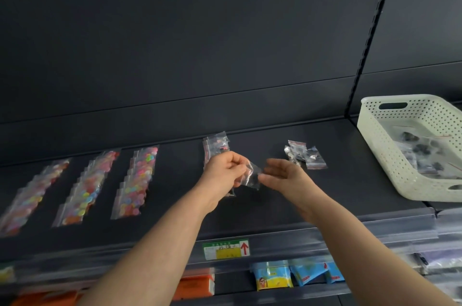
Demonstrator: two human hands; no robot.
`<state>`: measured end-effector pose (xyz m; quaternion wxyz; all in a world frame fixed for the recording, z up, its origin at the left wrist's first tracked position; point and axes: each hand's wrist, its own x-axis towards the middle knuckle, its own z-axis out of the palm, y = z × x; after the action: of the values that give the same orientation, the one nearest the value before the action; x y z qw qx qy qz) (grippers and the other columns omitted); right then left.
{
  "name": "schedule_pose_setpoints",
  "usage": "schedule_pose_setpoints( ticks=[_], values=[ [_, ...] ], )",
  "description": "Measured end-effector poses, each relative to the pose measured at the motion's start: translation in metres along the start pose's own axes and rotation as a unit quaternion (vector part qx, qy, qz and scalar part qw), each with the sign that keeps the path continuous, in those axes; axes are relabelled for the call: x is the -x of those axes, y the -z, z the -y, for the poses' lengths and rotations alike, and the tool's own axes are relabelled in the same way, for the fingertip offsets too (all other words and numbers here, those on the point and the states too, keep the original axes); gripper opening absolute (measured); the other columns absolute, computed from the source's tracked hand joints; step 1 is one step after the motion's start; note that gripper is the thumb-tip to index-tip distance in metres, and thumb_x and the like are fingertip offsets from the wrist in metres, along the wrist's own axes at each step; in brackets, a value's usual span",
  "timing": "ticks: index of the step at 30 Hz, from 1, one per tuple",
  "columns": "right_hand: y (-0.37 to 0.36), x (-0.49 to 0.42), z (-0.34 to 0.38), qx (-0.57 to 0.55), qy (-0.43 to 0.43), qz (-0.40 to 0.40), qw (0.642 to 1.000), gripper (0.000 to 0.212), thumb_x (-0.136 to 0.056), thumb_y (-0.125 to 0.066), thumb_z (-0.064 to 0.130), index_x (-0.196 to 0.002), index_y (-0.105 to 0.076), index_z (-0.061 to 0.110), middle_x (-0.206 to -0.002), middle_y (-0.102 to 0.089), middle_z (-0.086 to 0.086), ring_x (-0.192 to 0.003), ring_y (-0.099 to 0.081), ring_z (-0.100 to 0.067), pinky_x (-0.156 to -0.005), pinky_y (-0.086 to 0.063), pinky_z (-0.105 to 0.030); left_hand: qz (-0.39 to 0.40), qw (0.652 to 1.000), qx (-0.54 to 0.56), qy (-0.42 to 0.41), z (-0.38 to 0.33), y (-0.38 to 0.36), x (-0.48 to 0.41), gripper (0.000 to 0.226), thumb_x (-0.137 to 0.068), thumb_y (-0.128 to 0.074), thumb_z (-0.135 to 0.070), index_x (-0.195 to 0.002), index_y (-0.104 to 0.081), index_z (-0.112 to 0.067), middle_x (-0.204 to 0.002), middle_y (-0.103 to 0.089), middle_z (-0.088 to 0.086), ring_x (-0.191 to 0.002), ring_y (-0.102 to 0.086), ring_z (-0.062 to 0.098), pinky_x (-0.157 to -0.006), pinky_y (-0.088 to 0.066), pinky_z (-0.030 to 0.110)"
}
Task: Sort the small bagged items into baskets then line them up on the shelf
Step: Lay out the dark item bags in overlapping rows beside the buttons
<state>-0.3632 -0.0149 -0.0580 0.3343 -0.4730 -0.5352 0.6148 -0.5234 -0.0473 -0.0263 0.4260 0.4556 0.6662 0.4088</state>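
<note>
My left hand (225, 172) pinches a small clear bag (251, 175) above the dark shelf (275, 205). My right hand (282, 174) is beside it, fingers relaxed, its fingertips touching the bag's right edge. Behind my left hand lies a row of clear bags with dark and red bits (215, 144). A small pile of bags with red zip strips (303, 155) lies to the right of my right hand. A white perforated basket (390, 155) holding several bags of dark pieces stands tilted at the shelf's right end.
Three rows of bags with colourful round pieces (136, 180) lie on the left of the shelf. A green and yellow price label (226, 248) sits on the shelf's front rail. Below are blue packets (272, 275) and orange packs (197, 285).
</note>
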Motion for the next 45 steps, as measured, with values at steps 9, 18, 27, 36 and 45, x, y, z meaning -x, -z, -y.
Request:
schedule_pose_setpoints(
  ticks=[9,18,27,36,45],
  values=[
    [-0.030,0.004,0.005,-0.084,-0.016,-0.035,0.996,0.008,-0.091,-0.062,0.010,-0.088,-0.069,0.010,-0.074,-0.068,-0.003,-0.067,-0.064,-0.012,-0.061,-0.055,-0.021,-0.050,0.998,-0.029,0.024,0.012,0.034,0.014,0.016,-0.096,-0.058,-0.019,-0.090,-0.072,-0.013,-0.076,-0.061,0.002,-0.067,-0.051,0.012,-0.058,-0.046,0.022],
    [-0.067,0.011,-0.016,0.097,-0.018,0.007,0.995,0.043,-0.074,-0.078,0.004,-0.110,-0.060,0.020,-0.091,-0.071,-0.003,-0.081,-0.068,-0.014,-0.067,-0.053,-0.023,-0.030,0.996,-0.045,0.066,0.055,0.063,0.029,0.007,-0.089,-0.068,-0.009,-0.092,-0.068,-0.016,-0.087,-0.068,0.001,-0.073,-0.062,0.008,-0.061,-0.050,0.019],
    [-0.078,0.003,-0.024,0.344,0.113,-0.116,0.925,0.029,-0.074,-0.080,0.024,-0.091,-0.056,0.027,-0.084,-0.061,0.011,-0.071,-0.057,-0.003,-0.061,-0.041,-0.012,-0.122,0.971,-0.207,-0.014,0.076,0.054,0.008,0.024,-0.081,-0.078,-0.022,-0.093,-0.057,-0.021,-0.076,-0.067,-0.007,-0.073,-0.063,0.007,-0.065,-0.050,0.022],
    [-0.065,0.000,-0.024,0.419,0.159,-0.102,0.888,0.009,-0.083,-0.070,0.030,-0.089,-0.065,0.026,-0.088,-0.058,0.012,-0.077,-0.057,-0.006,-0.066,-0.045,-0.015,-0.166,0.951,-0.256,-0.049,0.065,0.052,0.006,0.031,-0.085,-0.073,-0.030,-0.103,-0.050,-0.020,-0.070,-0.059,-0.009,-0.075,-0.059,0.011,-0.063,-0.047,0.027],
    [0.020,-0.001,-0.011,0.585,0.109,-0.170,0.785,0.021,-0.092,-0.049,0.023,-0.102,-0.065,0.032,-0.107,-0.064,0.009,-0.099,-0.060,-0.019,-0.068,-0.040,-0.028,-0.069,0.967,-0.237,-0.066,0.017,-0.024,-0.028,0.009,-0.086,-0.070,-0.025,-0.088,-0.061,-0.026,-0.081,-0.064,-0.011,-0.084,-0.064,0.012,-0.076,-0.053,0.029]
  ],
)
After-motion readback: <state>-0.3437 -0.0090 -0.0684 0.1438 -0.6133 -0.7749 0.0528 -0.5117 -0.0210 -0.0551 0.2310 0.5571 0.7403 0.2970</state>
